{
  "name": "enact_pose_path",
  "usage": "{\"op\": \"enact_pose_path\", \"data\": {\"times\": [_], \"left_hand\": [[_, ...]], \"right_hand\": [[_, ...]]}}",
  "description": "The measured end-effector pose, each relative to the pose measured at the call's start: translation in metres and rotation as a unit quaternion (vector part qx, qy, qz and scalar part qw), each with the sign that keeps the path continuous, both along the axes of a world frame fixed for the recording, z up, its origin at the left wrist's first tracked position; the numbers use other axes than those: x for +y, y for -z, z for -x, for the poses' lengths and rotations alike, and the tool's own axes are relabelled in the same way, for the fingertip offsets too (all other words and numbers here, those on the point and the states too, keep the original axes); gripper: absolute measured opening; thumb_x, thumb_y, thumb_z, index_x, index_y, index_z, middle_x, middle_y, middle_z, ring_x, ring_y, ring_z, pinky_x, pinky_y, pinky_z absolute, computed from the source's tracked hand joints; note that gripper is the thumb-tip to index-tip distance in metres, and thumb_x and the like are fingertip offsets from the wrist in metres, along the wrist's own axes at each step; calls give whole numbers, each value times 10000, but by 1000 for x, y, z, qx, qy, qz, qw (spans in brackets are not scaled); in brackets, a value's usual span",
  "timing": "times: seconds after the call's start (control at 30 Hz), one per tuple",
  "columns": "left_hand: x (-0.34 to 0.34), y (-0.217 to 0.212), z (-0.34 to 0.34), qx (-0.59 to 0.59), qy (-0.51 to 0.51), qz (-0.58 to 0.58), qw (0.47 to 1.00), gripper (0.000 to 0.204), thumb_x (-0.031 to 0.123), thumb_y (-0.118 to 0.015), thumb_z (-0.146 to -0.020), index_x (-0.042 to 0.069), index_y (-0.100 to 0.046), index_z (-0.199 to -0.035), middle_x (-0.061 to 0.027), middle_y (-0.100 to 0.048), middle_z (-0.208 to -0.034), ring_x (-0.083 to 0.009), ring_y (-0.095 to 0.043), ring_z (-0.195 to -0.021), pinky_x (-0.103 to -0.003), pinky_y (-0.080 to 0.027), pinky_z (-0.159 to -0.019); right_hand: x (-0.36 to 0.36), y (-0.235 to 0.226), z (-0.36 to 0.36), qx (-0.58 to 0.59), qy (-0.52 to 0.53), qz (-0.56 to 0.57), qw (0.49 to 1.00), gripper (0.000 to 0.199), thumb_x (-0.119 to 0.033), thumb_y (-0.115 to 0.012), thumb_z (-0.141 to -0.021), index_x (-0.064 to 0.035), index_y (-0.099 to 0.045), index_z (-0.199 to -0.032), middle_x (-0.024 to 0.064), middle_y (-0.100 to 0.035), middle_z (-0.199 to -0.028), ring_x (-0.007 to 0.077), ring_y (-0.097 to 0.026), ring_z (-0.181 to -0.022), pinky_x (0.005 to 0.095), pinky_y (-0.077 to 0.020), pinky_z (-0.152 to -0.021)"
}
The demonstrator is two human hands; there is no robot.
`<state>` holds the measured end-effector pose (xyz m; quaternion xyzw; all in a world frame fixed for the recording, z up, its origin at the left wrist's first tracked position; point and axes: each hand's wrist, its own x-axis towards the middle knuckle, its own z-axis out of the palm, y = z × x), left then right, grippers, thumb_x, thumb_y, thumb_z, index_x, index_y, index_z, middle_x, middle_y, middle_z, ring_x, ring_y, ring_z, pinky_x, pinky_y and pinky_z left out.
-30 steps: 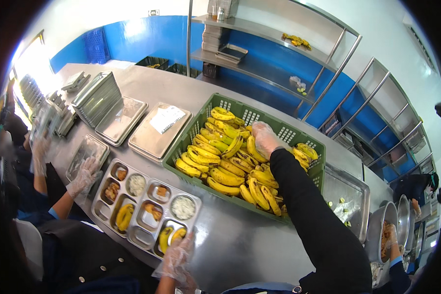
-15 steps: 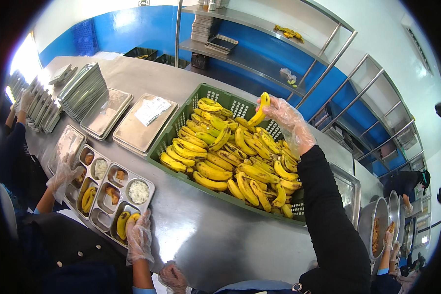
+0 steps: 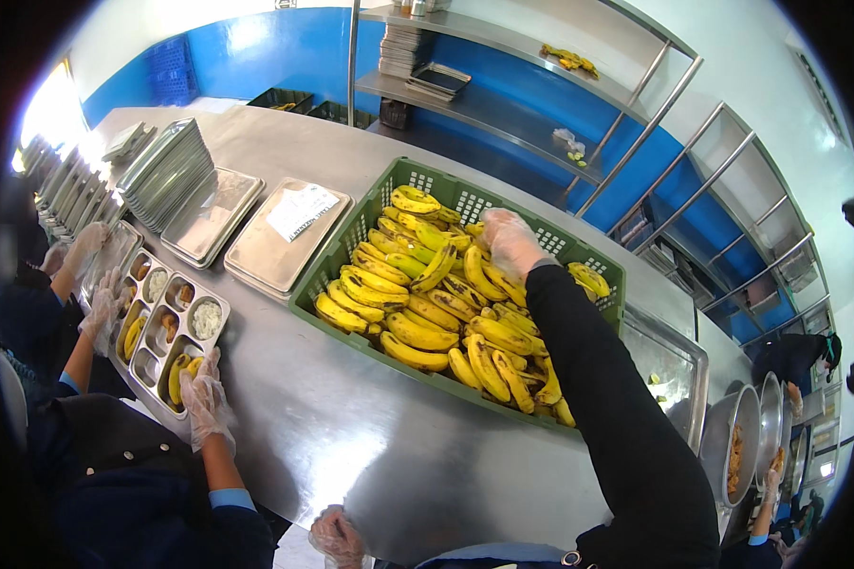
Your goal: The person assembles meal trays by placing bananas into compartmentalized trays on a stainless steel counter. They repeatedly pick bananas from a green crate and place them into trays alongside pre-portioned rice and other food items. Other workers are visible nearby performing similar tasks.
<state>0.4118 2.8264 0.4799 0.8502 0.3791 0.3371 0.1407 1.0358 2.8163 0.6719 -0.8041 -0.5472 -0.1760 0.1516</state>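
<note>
A green plastic crate full of yellow bananas stands on the steel counter. My right hand, in a thin clear glove and a black sleeve, reaches across the crate and lies on the bananas near its far wall, fingers curled around one. My left hand, also gloved, hangs at the near counter edge, holding nothing. A compartment food tray with rice, side dishes and bananas lies to the left. A co-worker's gloved hand touches its near end.
Flat steel lids and a stack of steel trays lie left of the crate. More co-workers' gloved hands work at the far-left trays. Round steel bowls and a steel pan stand right; wall shelves behind.
Half a second ago my right hand held a banana raised above the crate; now it is down on the pile near the far wall. The co-worker's hand stays at the compartment tray.
</note>
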Motion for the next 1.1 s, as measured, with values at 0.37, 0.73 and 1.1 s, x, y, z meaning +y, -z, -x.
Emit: {"op": "enact_pose_path", "data": {"times": [0.37,0.73,1.1], "left_hand": [[52,-38,-25,-21,23,166,986,208,179,-561,-935,50,-576,-1097,-139,-631,-1015,-296,-616,-879,-391,-490,-800],[128,-165,-234,-421,342,535,648,350,130,-467,-1015,-12,-505,-1332,-153,-605,-1251,-234,-608,-1098,-333,-488,-942],[50,-164,-179,-30,152,31,987,203,155,-521,-930,1,-654,-923,-191,-664,-857,-319,-663,-812,-415,-529,-715]], "right_hand": [[46,11,0,-101,66,58,991,97,-22,-596,-745,-50,-650,-670,165,-654,-727,370,-653,-774,432,-517,-686],[-39,-95,55,457,112,-192,861,342,-342,-728,-870,-61,-660,-1053,-18,-518,-798,131,-518,-772,271,-430,-690],[-250,-140,239,671,-41,-265,691,435,-448,-551,-947,-36,-685,-981,-21,-582,-756,55,-451,-632,214,-358,-585]]}}
